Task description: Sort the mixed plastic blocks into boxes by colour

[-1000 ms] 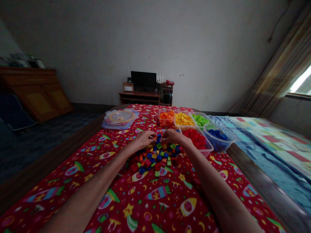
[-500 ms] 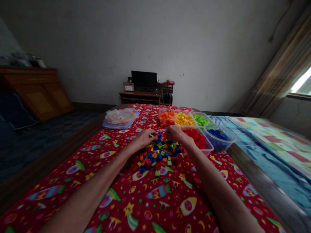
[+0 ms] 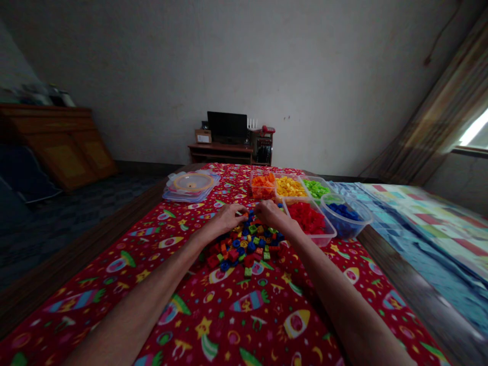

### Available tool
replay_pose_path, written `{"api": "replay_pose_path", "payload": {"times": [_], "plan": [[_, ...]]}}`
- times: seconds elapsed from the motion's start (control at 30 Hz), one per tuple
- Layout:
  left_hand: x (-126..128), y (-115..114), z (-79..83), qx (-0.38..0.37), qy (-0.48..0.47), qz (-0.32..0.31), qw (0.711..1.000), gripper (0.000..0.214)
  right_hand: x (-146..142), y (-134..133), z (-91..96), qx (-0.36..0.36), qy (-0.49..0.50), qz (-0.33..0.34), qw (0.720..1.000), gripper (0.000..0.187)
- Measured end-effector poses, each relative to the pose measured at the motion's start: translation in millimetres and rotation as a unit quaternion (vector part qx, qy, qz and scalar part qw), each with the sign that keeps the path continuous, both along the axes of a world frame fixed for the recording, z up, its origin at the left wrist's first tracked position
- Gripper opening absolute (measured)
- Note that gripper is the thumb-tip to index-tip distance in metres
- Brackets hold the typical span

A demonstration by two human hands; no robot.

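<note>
A mixed pile of small plastic building blocks in red, blue, yellow, green and orange lies on the red patterned tablecloth. At its far left edge, my left hand is closed in a pinch, with a small orange block showing at the fingertips. My right hand is just to the right, over the far side of the pile. Its fingers bend down and together, and what they hold, if anything, is hidden. The two hands' fingertips are close but apart.
Clear containers stand at the right: orange blocks, yellow blocks, green blocks, red blocks, and a round tub of blue blocks. Stacked lids lie at the far left. A bed adjoins the table.
My right hand has moved left, from beside the red container to over the pile and nearer my left hand. My left hand stays nearly in place.
</note>
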State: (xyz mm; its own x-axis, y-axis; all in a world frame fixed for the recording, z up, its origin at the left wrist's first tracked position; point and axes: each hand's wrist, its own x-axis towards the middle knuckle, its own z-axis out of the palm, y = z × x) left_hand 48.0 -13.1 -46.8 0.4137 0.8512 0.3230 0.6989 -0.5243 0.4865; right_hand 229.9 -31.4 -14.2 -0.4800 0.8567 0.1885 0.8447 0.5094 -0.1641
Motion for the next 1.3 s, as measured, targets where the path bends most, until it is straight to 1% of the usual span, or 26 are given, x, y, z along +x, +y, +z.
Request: {"api": "replay_pose_path", "payload": {"times": [0.13, 0.23, 0.33, 0.4, 0.47, 0.57, 0.7, 0.8, 0.9, 1.0, 1.1, 1.13, 1.2, 1.23, 1.3], "plan": [[-1, 1, -0.4, -0.002, -0.007, -0.002, 1.000, 0.024, 1, -5, 3.7, -0.001, -0.039, 0.002, 0.999, 0.023], [-1, -2, 2.2, -0.005, -0.003, -0.001, 1.000, 0.023, 0, -11, 9.4, 0.005, -0.079, -0.039, 0.996, 0.025], [0, -5, 5.9, -0.009, -0.001, -0.006, 1.000, 0.022, -3, -15, 11.4, -0.018, -0.119, -0.058, 0.991, 0.027], [1, -8, 7.7, -0.020, -0.005, -0.009, 1.000, 0.023, -6, -16, 9.1, -0.029, -0.136, -0.050, 0.989, 0.028], [2, -9, 8.5, -0.031, -0.006, -0.012, 0.999, 0.024, -8, -15, 4.1, -0.019, -0.143, -0.036, 0.989, 0.030], [2, -8, 8.0, -0.028, 0.000, -0.012, 1.000, 0.026, -9, -13, -5.1, -0.003, -0.136, -0.017, 0.990, 0.034], [1, -6, 6.3, -0.023, -0.005, -0.011, 1.000, 0.026, -3, -10, -10.3, -0.001, -0.092, 0.002, 0.996, 0.034], [-1, -4, 5.8, -0.008, -0.023, -0.010, 1.000, 0.023, 2, -7, -4.4, -0.016, -0.023, 0.006, 1.000, 0.028], [0, -5, 5.1, -0.011, -0.071, 0.003, 0.997, 0.022, 2, -4, 4.1, -0.026, 0.085, -0.010, 0.996, 0.026], [7, -7, 3.1, -0.079, -0.173, 0.020, 0.982, 0.029, -3, -1, 7.5, -0.056, 0.208, -0.033, 0.976, 0.029], [15, -9, 2.1, -0.156, -0.281, 0.024, 0.946, 0.052, -6, 2, 6.1, -0.105, 0.288, -0.038, 0.951, 0.029], [17, -10, 2.5, -0.164, -0.302, 0.027, 0.939, 0.061, -6, 2, 5.5, -0.119, 0.295, -0.029, 0.948, 0.028], [20, -12, 4.1, -0.151, -0.305, 0.037, 0.939, 0.070, -6, 2, 5.1, -0.137, 0.277, 0.000, 0.951, 0.026], [20, -13, 5.1, -0.135, -0.290, 0.045, 0.946, 0.070, -7, 1, 5.2, -0.134, 0.255, 0.012, 0.957, 0.027], [20, -15, 6.9, -0.088, -0.233, 0.062, 0.966, 0.067, -8, -2, 5.8, -0.106, 0.207, 0.026, 0.972, 0.029]]}}
